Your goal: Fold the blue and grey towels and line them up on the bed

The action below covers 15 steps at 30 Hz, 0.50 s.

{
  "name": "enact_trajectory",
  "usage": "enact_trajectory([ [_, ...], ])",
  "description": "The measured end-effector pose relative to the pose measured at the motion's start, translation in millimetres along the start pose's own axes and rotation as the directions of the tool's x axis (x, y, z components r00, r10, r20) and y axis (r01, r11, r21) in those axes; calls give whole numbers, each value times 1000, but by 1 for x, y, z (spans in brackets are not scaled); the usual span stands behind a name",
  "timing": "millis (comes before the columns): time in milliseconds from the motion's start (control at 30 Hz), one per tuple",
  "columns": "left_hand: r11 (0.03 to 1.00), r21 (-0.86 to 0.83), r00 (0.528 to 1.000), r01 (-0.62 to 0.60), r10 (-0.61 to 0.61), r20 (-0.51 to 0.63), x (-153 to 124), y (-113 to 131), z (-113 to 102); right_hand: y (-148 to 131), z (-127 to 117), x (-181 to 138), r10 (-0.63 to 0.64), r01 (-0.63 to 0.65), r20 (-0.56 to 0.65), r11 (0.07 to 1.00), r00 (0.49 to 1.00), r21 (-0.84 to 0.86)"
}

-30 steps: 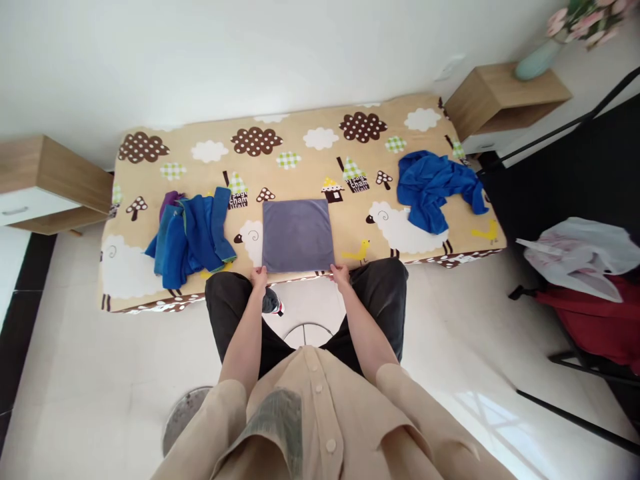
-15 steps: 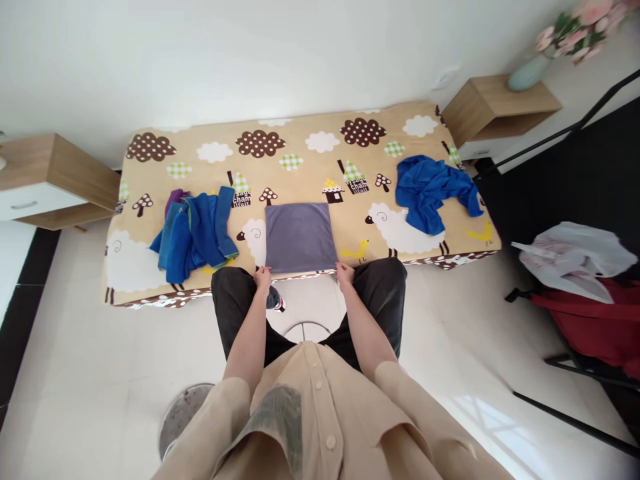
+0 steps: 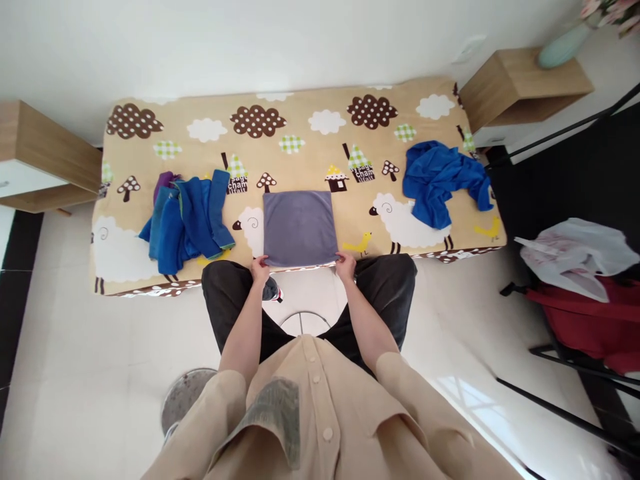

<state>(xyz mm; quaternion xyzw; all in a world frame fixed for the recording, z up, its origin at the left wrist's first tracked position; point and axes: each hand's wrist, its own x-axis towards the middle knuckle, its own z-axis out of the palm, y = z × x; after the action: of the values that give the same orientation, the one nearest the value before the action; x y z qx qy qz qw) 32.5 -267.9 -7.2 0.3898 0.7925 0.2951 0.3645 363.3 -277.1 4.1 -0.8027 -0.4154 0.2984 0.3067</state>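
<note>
A grey cloth [image 3: 300, 228] lies flat in a near-square on the patterned bedspread [image 3: 305, 160], its near edge at the front of the bed. My left hand [image 3: 260, 269] pinches its near left corner, and my right hand [image 3: 345, 266] pinches the near right one. To the left lies a heap of blue cloths [image 3: 190, 220] with a purple cloth [image 3: 164, 181] showing behind them. A crumpled blue cloth [image 3: 440, 183] rests on the right part of the bed.
Wooden nightstands stand at the left [image 3: 55, 150] and right [image 3: 525, 83], the right one bearing a vase [image 3: 565, 48]. A white plastic bag [image 3: 575, 257] lies on a red bag [image 3: 595, 317] at the right. A round stool [image 3: 185, 397] is on the floor behind my left side.
The view has shifted slightly, so the bed sits a little higher in it. Both hands keep their hold on the grey cloth's near corners, and the cloth looks much the same.
</note>
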Motion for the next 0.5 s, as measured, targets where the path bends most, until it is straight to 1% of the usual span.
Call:
enact_trajectory([
  [100,1000,9,999,-29,29,-17,4,-2,3,3,2,8,-3,3,-28,1000,1000,-4],
  [167,999,13,998,-52,52,-43,6,-1,3,5,5,10,-52,54,-34,998,998,31],
  [267,993,1,991,-118,118,-69,4,5,1,6,10,6,-137,136,4,982,990,132],
  [333,982,-43,982,-186,185,-24,2,9,0,4,13,4,-145,136,39,974,989,181],
  [400,970,-104,973,-220,226,48,1,10,0,0,14,2,-123,110,50,973,991,203],
  [433,969,-126,971,-215,225,76,1,10,0,-3,13,2,-107,97,39,973,994,208],
  [500,974,-143,977,-177,192,96,2,8,2,-8,12,3,-68,67,-5,975,998,212],
])
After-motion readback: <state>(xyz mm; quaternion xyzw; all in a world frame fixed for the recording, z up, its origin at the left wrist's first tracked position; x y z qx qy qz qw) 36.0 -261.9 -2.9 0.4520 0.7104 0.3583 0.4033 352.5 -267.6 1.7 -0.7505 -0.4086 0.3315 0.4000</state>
